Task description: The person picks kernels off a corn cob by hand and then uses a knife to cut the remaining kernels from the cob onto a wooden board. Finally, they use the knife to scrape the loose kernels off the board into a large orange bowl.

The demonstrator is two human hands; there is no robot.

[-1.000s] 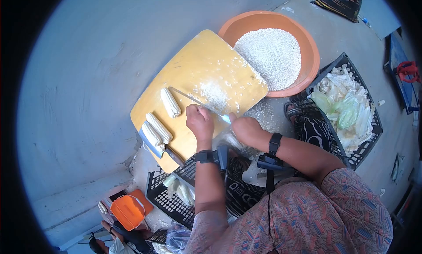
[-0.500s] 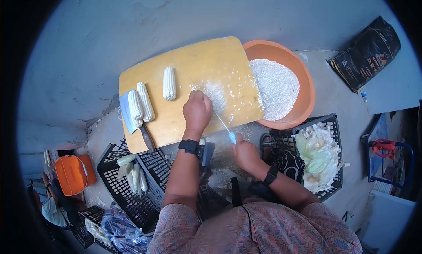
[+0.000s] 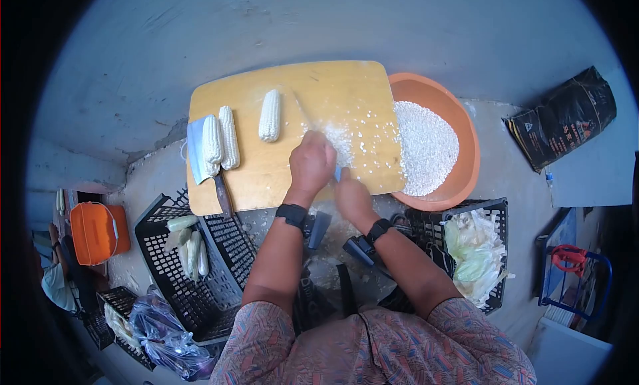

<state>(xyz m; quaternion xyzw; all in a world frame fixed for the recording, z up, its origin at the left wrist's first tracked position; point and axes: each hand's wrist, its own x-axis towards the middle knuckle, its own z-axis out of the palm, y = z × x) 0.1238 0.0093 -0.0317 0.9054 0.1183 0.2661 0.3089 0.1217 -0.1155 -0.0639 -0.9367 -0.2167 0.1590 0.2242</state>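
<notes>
My left hand is closed over the yellow board, at the edge of a patch of white crumbs; what it grips is hidden. My right hand is wrapped round the light blue handle of a thin knife, whose blade passes by my left hand and points up the board. One white corn cob lies left of the blade. Further left, a cob rests on a cleaver, with another cob beside it.
An orange basin of white kernels stands right of the board. Black crates hold unhusked cobs at lower left and husks at lower right. There is an orange bucket, a black sack and a person at far left.
My right hand has moved up and left, close to my left hand, and the knife blade now reaches further up the board. The view has shifted slightly.
</notes>
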